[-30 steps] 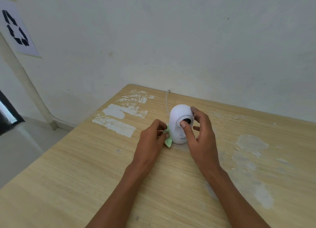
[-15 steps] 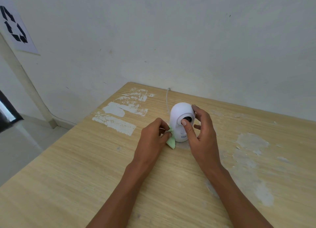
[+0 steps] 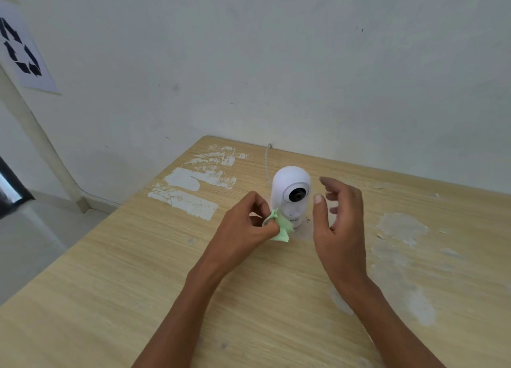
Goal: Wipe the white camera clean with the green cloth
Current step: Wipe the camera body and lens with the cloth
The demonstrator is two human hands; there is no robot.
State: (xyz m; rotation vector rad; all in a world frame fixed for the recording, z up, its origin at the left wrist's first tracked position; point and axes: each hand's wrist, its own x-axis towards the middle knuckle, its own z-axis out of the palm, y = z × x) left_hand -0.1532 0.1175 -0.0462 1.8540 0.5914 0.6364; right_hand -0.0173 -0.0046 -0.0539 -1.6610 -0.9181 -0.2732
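A white dome-shaped camera (image 3: 287, 185) with a round black lens stands upright on the wooden table (image 3: 138, 284), its lens facing me. My left hand (image 3: 246, 224) is closed on a small green cloth (image 3: 282, 228), which hangs against the camera's lower left side. My right hand (image 3: 338, 218) hovers just right of the camera with its fingers spread, not touching it.
A thin white cable (image 3: 267, 160) runs from behind the camera to the table's back edge at the wall. White paint patches (image 3: 190, 191) mark the table at the left, worn spots (image 3: 401, 229) at the right. The table's left edge drops to the floor.
My right hand has let go of the camera and drawn back to the right with its fingers apart. My left hand with the cloth has shifted slightly lower at the camera's base.
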